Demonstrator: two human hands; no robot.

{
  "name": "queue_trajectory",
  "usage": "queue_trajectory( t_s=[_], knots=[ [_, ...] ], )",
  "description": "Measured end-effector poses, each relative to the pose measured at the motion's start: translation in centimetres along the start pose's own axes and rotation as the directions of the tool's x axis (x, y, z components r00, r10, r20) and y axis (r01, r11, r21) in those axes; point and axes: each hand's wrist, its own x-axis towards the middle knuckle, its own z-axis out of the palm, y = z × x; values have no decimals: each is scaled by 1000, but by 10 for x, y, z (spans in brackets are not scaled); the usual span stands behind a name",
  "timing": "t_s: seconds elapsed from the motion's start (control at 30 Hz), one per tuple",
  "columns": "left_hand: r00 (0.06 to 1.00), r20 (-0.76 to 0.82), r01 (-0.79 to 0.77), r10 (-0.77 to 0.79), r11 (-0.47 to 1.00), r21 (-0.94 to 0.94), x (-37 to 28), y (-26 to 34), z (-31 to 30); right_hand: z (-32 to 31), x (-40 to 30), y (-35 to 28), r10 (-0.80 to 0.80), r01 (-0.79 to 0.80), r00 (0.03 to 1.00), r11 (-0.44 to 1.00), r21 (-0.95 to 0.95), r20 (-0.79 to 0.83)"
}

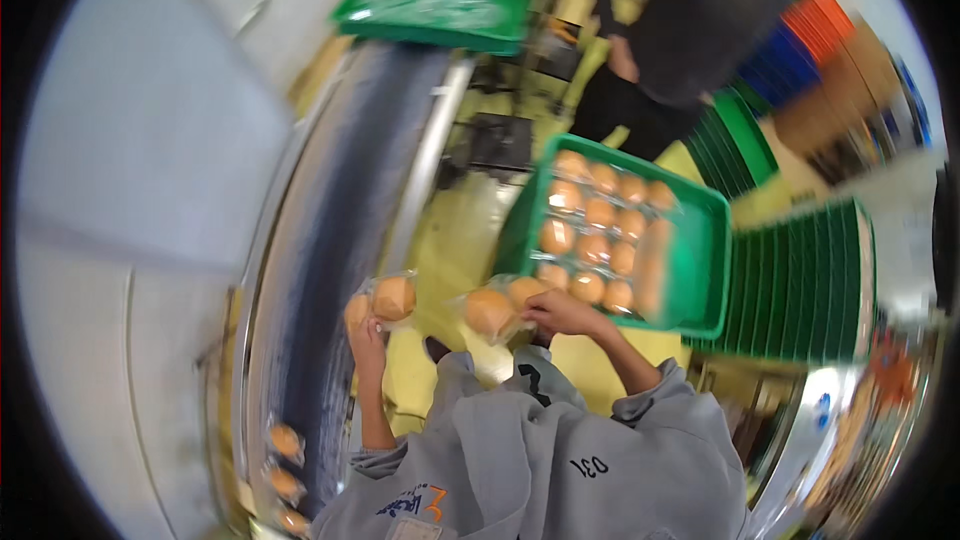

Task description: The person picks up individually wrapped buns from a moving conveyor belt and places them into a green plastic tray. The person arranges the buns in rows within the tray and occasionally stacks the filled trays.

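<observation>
My left hand (367, 349) grips clear-wrapped round buns (394, 298) at the right side of a dark conveyor belt (311, 300). In my right hand (564, 313) are more clear-wrapped buns (489, 313), held in front of my legs at the near left corner of a green plastic tray (709, 240). Rows of wrapped buns (592, 249) fill much of that tray, and its right part shows bare green bottom. Further wrapped buns (285, 481) lie on the belt's near end at the lower left.
A green tray of clear plastic packaging (510, 15) sits at the belt's far end. Stacked green trays (795, 285) stand to the right. Beyond the bun tray is a co-worker in dark clothing (682, 22). Orange crates (817, 22) and blue crates (776, 64) are behind.
</observation>
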Motion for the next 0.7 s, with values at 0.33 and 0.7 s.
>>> queue_trajectory(
  t_s=[0.33,0.7],
  knots=[
    [673,548,-363,496,868,-339,96,207,150,-37,-108,172,365,-757,541,604,-250,-758],
    [458,538,-636,708,684,-358,136,284,450,-2,-31,222,620,-584,283,716,381,-732]
  ],
)
